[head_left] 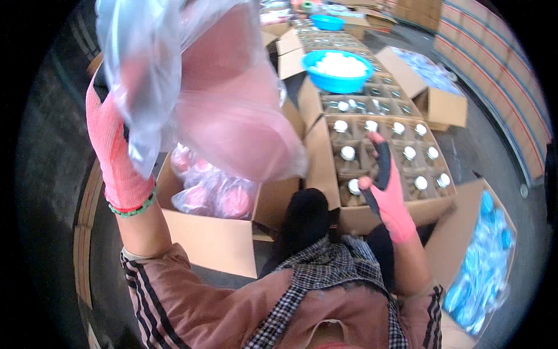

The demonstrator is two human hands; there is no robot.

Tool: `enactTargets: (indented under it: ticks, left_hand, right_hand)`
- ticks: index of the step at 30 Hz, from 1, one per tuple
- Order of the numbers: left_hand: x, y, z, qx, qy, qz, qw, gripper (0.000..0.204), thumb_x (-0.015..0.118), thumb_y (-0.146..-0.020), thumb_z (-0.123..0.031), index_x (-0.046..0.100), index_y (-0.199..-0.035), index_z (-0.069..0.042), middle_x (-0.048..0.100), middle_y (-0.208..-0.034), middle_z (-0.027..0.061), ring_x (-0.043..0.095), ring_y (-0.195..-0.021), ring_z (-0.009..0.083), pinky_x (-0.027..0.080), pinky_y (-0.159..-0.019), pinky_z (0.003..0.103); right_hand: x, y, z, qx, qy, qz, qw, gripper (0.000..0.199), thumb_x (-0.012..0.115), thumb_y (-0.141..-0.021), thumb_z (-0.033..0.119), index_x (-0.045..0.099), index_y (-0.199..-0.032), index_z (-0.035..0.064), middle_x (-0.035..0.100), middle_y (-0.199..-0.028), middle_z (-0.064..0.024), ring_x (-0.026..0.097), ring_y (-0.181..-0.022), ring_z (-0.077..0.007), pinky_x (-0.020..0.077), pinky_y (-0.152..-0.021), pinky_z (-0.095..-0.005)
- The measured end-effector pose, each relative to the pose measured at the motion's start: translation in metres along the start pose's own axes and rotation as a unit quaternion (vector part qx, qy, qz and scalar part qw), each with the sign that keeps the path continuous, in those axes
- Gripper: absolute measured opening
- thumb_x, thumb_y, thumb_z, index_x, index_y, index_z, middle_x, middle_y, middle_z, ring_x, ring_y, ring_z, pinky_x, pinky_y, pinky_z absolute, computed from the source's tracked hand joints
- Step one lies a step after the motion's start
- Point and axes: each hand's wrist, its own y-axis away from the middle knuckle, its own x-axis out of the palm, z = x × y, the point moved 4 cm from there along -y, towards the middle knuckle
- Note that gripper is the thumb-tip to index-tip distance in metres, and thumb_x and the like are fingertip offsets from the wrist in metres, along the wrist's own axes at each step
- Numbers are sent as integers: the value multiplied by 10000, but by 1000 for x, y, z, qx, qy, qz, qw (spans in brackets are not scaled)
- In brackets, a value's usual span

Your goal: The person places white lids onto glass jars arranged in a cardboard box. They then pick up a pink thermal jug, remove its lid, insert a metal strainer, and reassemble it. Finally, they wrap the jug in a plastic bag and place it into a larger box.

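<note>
Nearest you, one clear plastic bag (148, 75) hangs large and blurred, its film crumpled and whitish, with a rounded pink mass (250, 134) showing through. Your left hand (113, 145) is grasping it from the left, above the open carton, though the plastic folds hide most of the fingers. Your right hand (385, 186) is unclenched, thumb and forefinger spread over the bottle carton (401, 209); whether it touches a cap you cannot tell from here.

You can count ten white caps (409, 153) there, on clear bottles standing upright between cardboard dividers; your right hand covers part of the view. Two round blue basins (334, 86) stand beyond, the nearer heaped with small white pieces (342, 64) too many to count. Three more open cartons show clearly: one at your left with pink bundles (235, 200) in shiny film, one at your lower right with blue wrapped pieces (476, 267), and one farther off with pale bluish bags (427, 70).

Both your gloves are pink knit, with dark patches at the fingers; one green beaded band (133, 205) circles your left wrist. Your apron (279, 311) is checked cloth. Around you spreads a dark grey floor (465, 151), with a striped tan stack (494, 70) along the right.
</note>
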Motion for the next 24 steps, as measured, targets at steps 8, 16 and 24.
enactTargets:
  ticks: [8, 16, 24]
  left_hand:
    - [131, 69, -45, -250, 411, 120, 868, 404, 632, -668, -6, 494, -1045, 43, 567, -937, 82, 540, -845, 132, 438, -775, 270]
    - [160, 138, -89, 104, 260, 347, 895, 373, 626, -506, -74, 522, -846, 38, 465, -672, 91, 469, -607, 284, 430, -633, 353]
    - [163, 233, -72, 306, 228, 227, 896, 330, 704, -587, -342, 547, -860, -241, 502, -813, 44, 493, -796, 265, 379, -757, 445]
  right_hand:
    - [-33, 75, -85, 140, -262, -126, 947, 676, 511, -800, 408, 259, -1289, 16, 351, -1260, -101, 324, -1156, -173, 252, -965, -289]
    - [-14, 176, -163, 295, -209, -129, 923, 584, 476, -850, 356, 270, -1284, 23, 362, -1263, -79, 336, -1154, -163, 291, -953, -303]
    - [-45, 85, -93, 159, -579, -48, 798, 700, 353, -798, 590, 339, -1250, 57, 425, -1213, -82, 404, -1110, -209, 297, -976, -350]
